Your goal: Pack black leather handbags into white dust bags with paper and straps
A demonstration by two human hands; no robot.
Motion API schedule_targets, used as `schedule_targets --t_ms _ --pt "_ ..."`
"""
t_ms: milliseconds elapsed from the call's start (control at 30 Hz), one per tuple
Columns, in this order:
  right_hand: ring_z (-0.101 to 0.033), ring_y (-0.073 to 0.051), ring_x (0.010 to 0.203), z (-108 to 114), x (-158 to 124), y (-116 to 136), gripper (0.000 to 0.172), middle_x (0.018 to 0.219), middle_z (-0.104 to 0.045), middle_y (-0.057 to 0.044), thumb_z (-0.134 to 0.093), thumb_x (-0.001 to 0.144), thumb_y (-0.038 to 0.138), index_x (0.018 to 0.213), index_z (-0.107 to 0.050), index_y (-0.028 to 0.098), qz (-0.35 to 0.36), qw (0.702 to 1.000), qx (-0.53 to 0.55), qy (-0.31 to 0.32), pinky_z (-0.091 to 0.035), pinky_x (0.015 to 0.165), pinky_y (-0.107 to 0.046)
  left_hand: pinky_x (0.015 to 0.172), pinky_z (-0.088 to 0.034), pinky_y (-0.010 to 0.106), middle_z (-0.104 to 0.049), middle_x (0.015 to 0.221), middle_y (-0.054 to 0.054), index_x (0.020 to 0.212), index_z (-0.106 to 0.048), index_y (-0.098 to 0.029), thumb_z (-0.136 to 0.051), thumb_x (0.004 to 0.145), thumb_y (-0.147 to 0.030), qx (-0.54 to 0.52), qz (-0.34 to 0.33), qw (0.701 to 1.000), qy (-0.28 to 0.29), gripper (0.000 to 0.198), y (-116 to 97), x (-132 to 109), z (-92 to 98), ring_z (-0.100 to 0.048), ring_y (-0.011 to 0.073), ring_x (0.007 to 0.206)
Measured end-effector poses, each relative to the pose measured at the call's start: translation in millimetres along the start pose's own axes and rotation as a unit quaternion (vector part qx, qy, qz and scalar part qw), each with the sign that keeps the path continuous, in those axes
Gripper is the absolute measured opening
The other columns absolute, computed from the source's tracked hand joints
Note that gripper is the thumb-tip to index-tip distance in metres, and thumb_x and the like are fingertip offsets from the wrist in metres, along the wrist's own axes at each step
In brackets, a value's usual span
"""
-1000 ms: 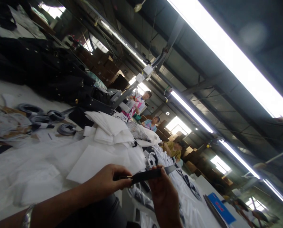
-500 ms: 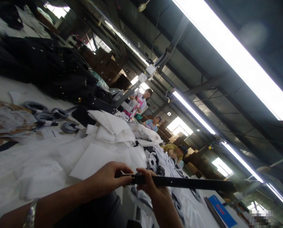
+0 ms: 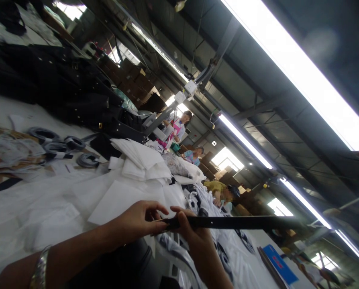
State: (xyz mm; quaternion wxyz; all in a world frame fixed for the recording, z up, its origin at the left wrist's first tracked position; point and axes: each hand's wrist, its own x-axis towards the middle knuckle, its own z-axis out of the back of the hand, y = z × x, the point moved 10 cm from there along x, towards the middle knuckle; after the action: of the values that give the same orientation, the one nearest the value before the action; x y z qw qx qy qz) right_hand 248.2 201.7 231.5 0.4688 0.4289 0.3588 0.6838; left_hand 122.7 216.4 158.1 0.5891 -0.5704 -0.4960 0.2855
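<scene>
The left hand (image 3: 139, 220) is nearly closed, its thumb and fingertips pinching the left end of a black strap (image 3: 245, 222), while the right hand (image 3: 197, 237) grips the same strap just beside it, thumb on the near side and fingers curled around. The strap is in the air at the near middle of the scene, stretching roughly level to the right past the right hand, its far right end blurred; a small pale dot shows on its face. A shiny bracelet (image 3: 40, 268) circles the left wrist. Beyond the left hand, loose white sheets (image 3: 116, 200) cover part of the pale counter (image 3: 5, 106), with a fanned white stack (image 3: 143, 158) farther off. To the left lie grey coils (image 3: 87, 160), and behind them a heap of black material (image 3: 62, 92) with small metal fittings. White strips (image 3: 242, 265) pile up below and beside the right hand, and a blue box-like item (image 3: 280, 265) lies at the near right. Farther away, 3 people (image 3: 217, 188) are near stacked brown cartons (image 3: 133, 82).
</scene>
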Motion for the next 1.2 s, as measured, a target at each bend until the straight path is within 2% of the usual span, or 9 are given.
schedule_targets --t_ms 167,267,500,667,800,933,1067,1133,1200 --pt "-0.065 -0.018 0.073 -8 -3 29 0.028 0.084 -0.069 -0.004 -0.069 0.089 0.043 0.106 -0.08 0.024 0.104 0.976 -0.19 0.008 -0.056 0.069 -0.026 0.059 -0.043 0.026 -0.065 0.069 -0.002 0.108 -0.069 -0.016 -0.078 0.07 -0.046 0.002 0.017 1.0 -0.019 0.049 0 1 0.3 -0.062 0.0178 0.065" --pt "-0.064 -0.017 0.068 -18 -6 35 0.022 0.081 -0.072 -0.003 -0.074 0.083 0.028 0.104 -0.081 0.028 0.108 0.964 -0.241 0.028 -0.052 0.066 -0.024 0.058 -0.044 0.026 -0.064 0.067 -0.002 0.107 -0.067 -0.015 -0.078 0.07 -0.049 -0.001 0.014 0.999 -0.03 0.051 4 3 0.7 -0.063 0.0183 0.063" --pt "-0.067 -0.023 0.098 -25 -1 44 0.019 0.107 -0.073 -0.007 -0.068 0.089 0.03 0.101 -0.081 0.024 0.091 0.986 -0.111 0.087 -0.052 0.081 -0.027 0.066 -0.047 0.027 -0.07 0.081 0.002 0.096 -0.07 -0.016 -0.076 0.079 -0.045 -0.023 -0.037 0.999 -0.01 0.035 -5 2 5.6 -0.065 0.0186 0.075" --pt "-0.054 -0.01 0.058 -34 13 39 0.022 0.07 -0.066 0.0 -0.078 0.08 0.034 0.094 -0.08 0.017 0.021 0.989 -0.034 0.143 -0.043 0.057 -0.021 0.084 -0.051 0.031 -0.075 0.101 0.003 0.105 -0.07 -0.019 -0.081 0.072 -0.028 -0.02 -0.081 0.996 0.034 0.036 -15 -7 1.4 -0.068 0.0241 0.096" --pt "-0.056 -0.011 0.062 -46 23 56 0.036 0.069 -0.063 0.001 -0.087 0.069 0.041 0.091 -0.076 0.014 -0.005 0.977 0.011 0.212 -0.044 0.062 -0.023 0.087 -0.052 0.032 -0.077 0.102 0.003 0.105 -0.073 -0.02 -0.079 0.076 -0.034 0.079 -0.1 0.991 -0.026 0.033 -16 -10 13.8 -0.069 0.0261 0.099" --pt "-0.055 -0.011 0.068 -57 30 108 0.041 0.086 -0.067 -0.001 -0.086 0.072 0.043 0.101 -0.073 0.018 0.081 0.961 -0.087 0.249 -0.043 0.06 -0.022 0.092 -0.051 0.031 -0.077 0.107 0.003 0.108 -0.074 -0.021 -0.08 0.077 -0.037 0.13 -0.079 0.988 -0.033 0.035 -13 -6 14.6 -0.07 0.0259 0.103" --pt "-0.055 -0.011 0.066 -79 34 150 0.038 0.08 -0.067 0.003 -0.087 0.072 0.04 0.103 -0.075 0.021 0.191 0.919 -0.223 0.264 -0.04 0.059 -0.021 0.087 -0.052 0.029 -0.079 0.1 0.002 0.1 -0.077 -0.022 -0.079 0.077 -0.036 0.166 -0.072 0.983 -0.029 0.027 -17 -5 7.6 -0.071 0.0253 0.099" --pt "-0.059 -0.011 0.071 -100 31 154 0.023 0.078 -0.068 0.003 -0.084 0.077 0.036 0.094 -0.076 0.021 0.237 0.9 -0.226 0.289 -0.043 0.068 -0.022 0.085 -0.054 0.03 -0.08 0.096 0.002 0.095 -0.078 -0.021 -0.078 0.078 -0.037 0.174 -0.062 0.983 -0.02 0.024 -14 -4 3.3 -0.073 0.0263 0.096" --pt "-0.064 -0.013 0.077 -124 28 138 0.017 0.078 -0.069 0.003 -0.079 0.082 0.036 0.087 -0.074 0.02 0.225 0.905 -0.157 0.325 -0.046 0.078 -0.024 0.083 -0.055 0.031 -0.08 0.096 0.003 0.093 -0.079 -0.02 -0.079 0.075 -0.041 0.184 -0.046 0.981 -0.048 0.027 -8 -3 7.8 -0.073 0.0286 0.096"
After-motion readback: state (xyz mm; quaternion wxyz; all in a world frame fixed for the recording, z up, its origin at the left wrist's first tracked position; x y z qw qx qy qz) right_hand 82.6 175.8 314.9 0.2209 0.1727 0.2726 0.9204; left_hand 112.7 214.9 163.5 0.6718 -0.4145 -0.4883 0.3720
